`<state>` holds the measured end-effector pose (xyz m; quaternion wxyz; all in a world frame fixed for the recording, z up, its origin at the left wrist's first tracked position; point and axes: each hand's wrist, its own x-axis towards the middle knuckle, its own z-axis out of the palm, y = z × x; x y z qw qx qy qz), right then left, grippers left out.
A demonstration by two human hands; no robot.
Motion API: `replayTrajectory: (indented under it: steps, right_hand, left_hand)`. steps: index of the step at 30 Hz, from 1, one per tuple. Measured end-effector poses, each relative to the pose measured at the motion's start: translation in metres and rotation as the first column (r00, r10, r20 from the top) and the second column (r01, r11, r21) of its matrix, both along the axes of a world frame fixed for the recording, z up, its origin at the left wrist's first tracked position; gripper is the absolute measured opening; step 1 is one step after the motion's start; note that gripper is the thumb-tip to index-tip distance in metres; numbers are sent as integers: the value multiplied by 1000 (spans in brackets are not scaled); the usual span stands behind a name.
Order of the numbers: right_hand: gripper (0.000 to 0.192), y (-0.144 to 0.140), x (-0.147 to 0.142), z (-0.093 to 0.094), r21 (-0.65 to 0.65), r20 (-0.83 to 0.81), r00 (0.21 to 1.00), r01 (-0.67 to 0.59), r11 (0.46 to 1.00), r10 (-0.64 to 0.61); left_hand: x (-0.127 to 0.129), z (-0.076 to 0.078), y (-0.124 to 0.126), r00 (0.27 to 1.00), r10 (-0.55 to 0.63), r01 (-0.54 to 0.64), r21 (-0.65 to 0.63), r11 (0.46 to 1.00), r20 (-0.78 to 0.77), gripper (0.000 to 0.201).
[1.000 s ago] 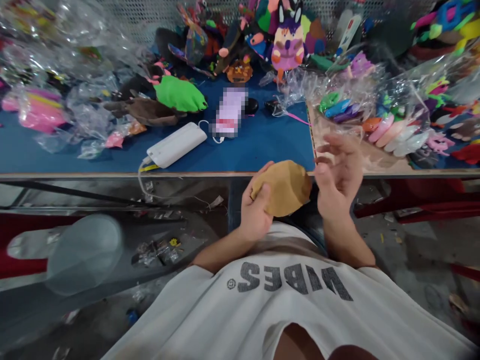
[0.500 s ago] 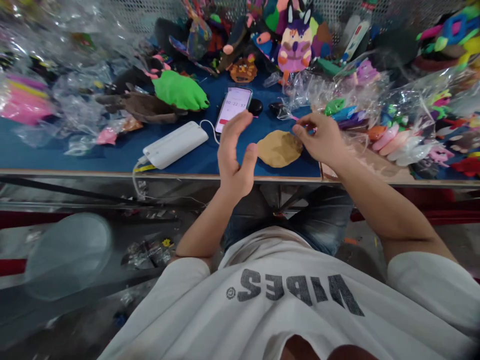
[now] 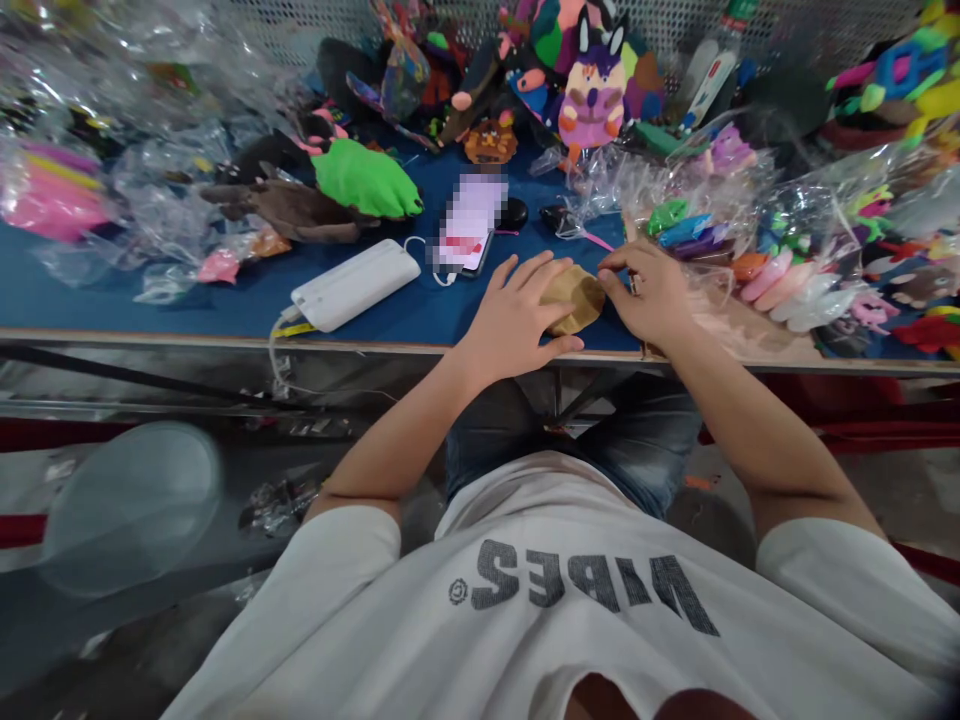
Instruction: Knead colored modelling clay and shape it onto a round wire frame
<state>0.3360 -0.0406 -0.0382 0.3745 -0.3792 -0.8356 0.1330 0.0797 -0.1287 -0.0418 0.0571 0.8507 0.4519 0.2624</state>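
Near the desk's front edge, right of the white rectangular power bank [image 3: 355, 285] and the phone [image 3: 466, 225], the left hand [image 3: 517, 318] lay flat with spread fingers pressing on the tan, rounded soft fabric piece [image 3: 574, 297]. It looked light, limp and easily creased, best pinched at its rim. The right hand [image 3: 651, 295] touched its right edge, fingers curled; whether they pinched it could not be told.

Blue-topped table [image 3: 150, 300], perforated metal backing [image 3: 300, 25]
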Motion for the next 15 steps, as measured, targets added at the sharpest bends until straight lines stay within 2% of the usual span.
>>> replayTrajectory:
  steps: [7,15]
  right_hand:
    - [28,0,2,-3,-57,52,999,8,998,-5]
    - [25,-2,0,-5,-44,40,999,-17,999,19]
  left_hand:
    - [2,-7,4,1000,17,-17,-2,1000,-1,78]
    - [4,-3,3,1000,26,-26,-54,998,4,78]
